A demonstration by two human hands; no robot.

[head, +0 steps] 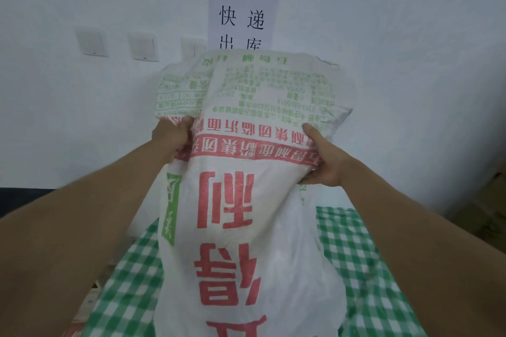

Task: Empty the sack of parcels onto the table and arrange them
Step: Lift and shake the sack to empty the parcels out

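sack: white woven sack [246, 200] held upside down over green-checked table [356, 254]
left hand [172, 135]: grips sack's left side
right hand [325, 161]: grips right side
room: table edges near both forearms
behind: wall, paper sign [242, 19], switches [91, 41]

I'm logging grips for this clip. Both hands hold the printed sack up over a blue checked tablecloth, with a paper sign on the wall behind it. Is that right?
Not quite: the tablecloth is green and white checked, not blue, as the head view shows. The rest stands: the left hand and right hand both hold the printed sack up over it, with the paper sign on the wall behind.
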